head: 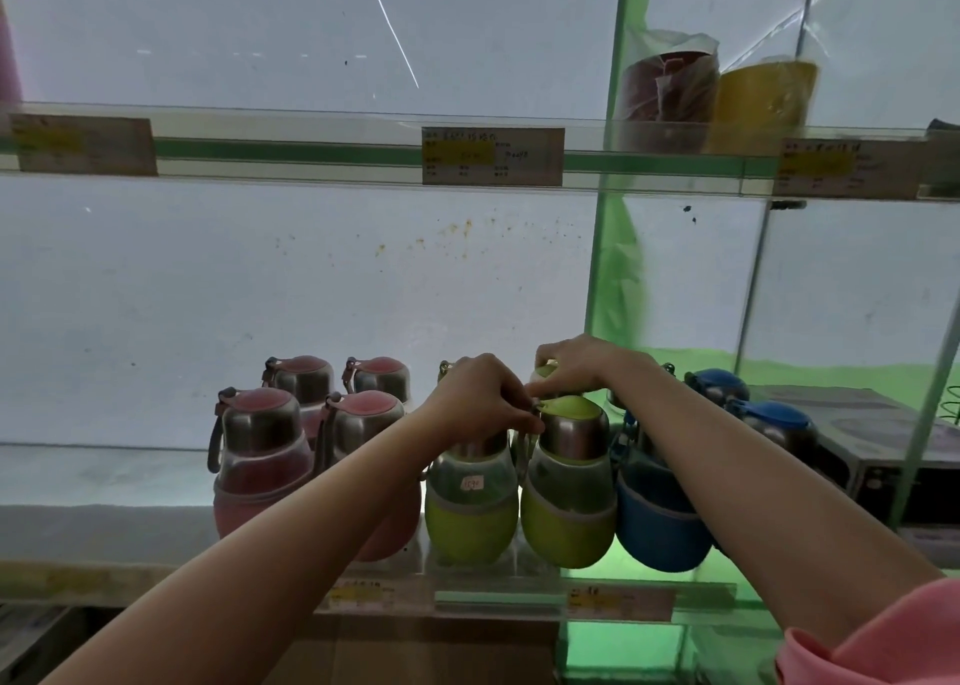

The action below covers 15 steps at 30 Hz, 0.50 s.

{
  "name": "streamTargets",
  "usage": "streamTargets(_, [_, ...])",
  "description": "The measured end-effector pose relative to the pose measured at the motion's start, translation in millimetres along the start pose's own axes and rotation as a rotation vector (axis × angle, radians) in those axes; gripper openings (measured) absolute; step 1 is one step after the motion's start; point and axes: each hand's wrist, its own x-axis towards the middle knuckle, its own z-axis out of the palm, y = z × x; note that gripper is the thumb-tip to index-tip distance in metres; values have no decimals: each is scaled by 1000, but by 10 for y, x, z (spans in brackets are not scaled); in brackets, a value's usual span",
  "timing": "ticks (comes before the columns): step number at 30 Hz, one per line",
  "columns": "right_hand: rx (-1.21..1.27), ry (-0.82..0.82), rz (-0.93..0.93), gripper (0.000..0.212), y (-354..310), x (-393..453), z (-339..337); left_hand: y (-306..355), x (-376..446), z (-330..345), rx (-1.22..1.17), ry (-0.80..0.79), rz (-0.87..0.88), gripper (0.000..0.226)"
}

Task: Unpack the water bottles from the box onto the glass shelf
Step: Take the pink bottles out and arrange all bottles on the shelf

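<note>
Ahead of me the glass shelf [519, 565] runs across the lower half of the view, with a second shelf [311, 151] above it carrying paper price tags [492, 156]. Four pink bottles [262, 461] stand in two rows at the left of the lower shelf, green bottles in the middle, and blue bottles [660, 507] to the right of those. Up on the far right of the higher shelf sit a wrapped red cup [670, 89] and a yellow cup [763, 97].

Both my bare forearms reach in from the near edge. My left hand [478, 398] is curled down over the cap of the left green bottle [470, 507], fingertips pinching the strap loop at the neck of the right green bottle [569, 497]. My right hand [582, 367] is closed over a green cap [544, 371] just behind it; I cannot tell how firmly it grips. A pink sleeve [893, 637] shows at the near right corner.
</note>
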Motion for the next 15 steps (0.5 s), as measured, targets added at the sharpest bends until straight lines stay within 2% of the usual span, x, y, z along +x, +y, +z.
streamTargets(3, [67,-5,-40,55,57,48,-5,-27,15,4,-22,-11,-1,25])
streamTargets(7, [269,-117,-40,74,220,23,-94,-49,20,0,-30,-26,4,25])
streamTargets(15, [280,-259,-130,73,279,56,-125,-61,31,-4,-47,-31,1,24])
